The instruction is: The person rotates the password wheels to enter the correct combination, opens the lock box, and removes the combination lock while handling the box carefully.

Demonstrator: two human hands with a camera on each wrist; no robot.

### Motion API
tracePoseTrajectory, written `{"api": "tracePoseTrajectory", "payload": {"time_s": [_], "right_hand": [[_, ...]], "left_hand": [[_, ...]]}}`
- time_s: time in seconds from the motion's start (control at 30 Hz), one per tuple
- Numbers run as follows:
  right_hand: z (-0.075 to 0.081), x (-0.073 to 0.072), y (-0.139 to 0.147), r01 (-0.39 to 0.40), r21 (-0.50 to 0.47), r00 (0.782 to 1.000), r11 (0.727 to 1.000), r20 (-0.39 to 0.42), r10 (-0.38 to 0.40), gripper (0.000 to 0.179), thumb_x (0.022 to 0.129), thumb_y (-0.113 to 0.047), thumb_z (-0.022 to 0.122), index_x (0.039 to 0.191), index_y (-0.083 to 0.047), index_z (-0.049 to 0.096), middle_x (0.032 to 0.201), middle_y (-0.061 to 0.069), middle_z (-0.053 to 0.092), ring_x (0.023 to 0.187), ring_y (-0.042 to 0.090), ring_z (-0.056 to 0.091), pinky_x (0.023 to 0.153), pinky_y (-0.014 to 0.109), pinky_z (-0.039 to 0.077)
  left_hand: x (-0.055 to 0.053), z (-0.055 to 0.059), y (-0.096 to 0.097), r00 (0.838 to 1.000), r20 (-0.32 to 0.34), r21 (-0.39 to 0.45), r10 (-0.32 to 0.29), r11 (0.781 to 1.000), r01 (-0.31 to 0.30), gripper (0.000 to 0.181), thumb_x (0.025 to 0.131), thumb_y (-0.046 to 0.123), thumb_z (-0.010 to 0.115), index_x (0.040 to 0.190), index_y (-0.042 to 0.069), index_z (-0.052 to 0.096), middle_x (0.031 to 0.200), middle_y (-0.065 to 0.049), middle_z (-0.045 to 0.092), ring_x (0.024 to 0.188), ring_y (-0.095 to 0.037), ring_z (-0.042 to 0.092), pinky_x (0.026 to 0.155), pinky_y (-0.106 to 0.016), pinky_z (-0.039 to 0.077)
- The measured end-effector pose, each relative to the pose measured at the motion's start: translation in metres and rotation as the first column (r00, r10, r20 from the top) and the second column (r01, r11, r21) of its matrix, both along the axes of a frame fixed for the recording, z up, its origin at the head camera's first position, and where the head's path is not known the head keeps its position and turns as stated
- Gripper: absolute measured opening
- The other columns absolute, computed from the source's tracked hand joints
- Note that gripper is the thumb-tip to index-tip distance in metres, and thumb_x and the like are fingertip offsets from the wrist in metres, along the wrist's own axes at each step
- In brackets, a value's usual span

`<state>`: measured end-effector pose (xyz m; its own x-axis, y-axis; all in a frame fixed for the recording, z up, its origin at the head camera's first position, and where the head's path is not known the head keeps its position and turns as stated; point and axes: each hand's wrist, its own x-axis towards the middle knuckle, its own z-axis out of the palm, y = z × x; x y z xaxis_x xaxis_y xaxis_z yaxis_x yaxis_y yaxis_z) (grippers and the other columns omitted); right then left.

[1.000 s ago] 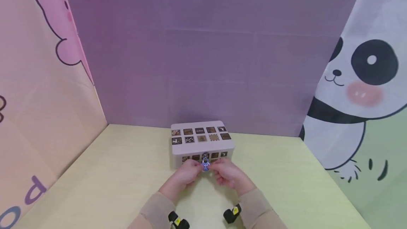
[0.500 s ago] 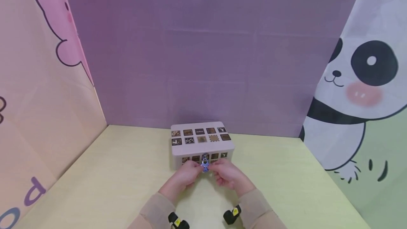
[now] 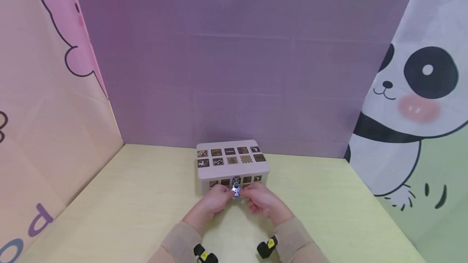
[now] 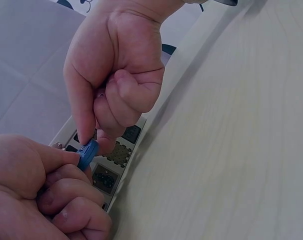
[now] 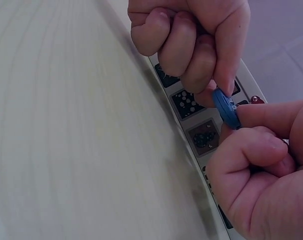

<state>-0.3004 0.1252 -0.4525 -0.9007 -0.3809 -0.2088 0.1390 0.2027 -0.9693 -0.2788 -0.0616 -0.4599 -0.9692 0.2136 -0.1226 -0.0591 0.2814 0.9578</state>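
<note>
A small blue padlock [image 3: 236, 190] with a shiny face is at the clasp on the front of a white tin box [image 3: 228, 170]. The box's lid is down, and little square pictures cover its top and front. My left hand [image 3: 217, 196] pinches the padlock's left edge between thumb and forefinger. From the other side, my right hand [image 3: 264, 198] pinches its right edge the same way. Both wrist views show the blue padlock body [image 4: 88, 154] between the two sets of fingertips, the other fingers curled into the palms.
The box stands on a pale wooden table [image 3: 146, 198], against a purple back wall [image 3: 237, 60]. Printed side walls rise left and right, a panda [image 3: 420, 80] on the right one. A small black device [image 3: 205, 253] sits at each cuff.
The padlock has tilted slightly between the fingertips, and its face shines brighter now. Both hands and the box stay in place.
</note>
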Motion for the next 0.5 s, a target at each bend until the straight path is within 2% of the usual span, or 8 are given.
{"api": "tracePoseTrajectory", "payload": {"time_s": [0.5], "right_hand": [[0.0007, 0.0017, 0.0000, -0.011, 0.006, 1.000, 1.000, -0.002, 0.011, 0.024, 0.101, -0.015, 0.057, 0.105, 0.008, 0.065, 0.062, -0.005, 0.040, 0.050, 0.008, 0.037, 0.046, 0.020, 0.033]], "left_hand": [[0.0031, 0.0023, 0.0008, 1.000, -0.012, 0.024, -0.004, 1.000, 0.004, 0.026, 0.103, 0.015, 0.055, 0.090, -0.005, 0.066, 0.056, 0.008, 0.038, 0.043, -0.005, 0.029, 0.039, -0.020, 0.026]]}}
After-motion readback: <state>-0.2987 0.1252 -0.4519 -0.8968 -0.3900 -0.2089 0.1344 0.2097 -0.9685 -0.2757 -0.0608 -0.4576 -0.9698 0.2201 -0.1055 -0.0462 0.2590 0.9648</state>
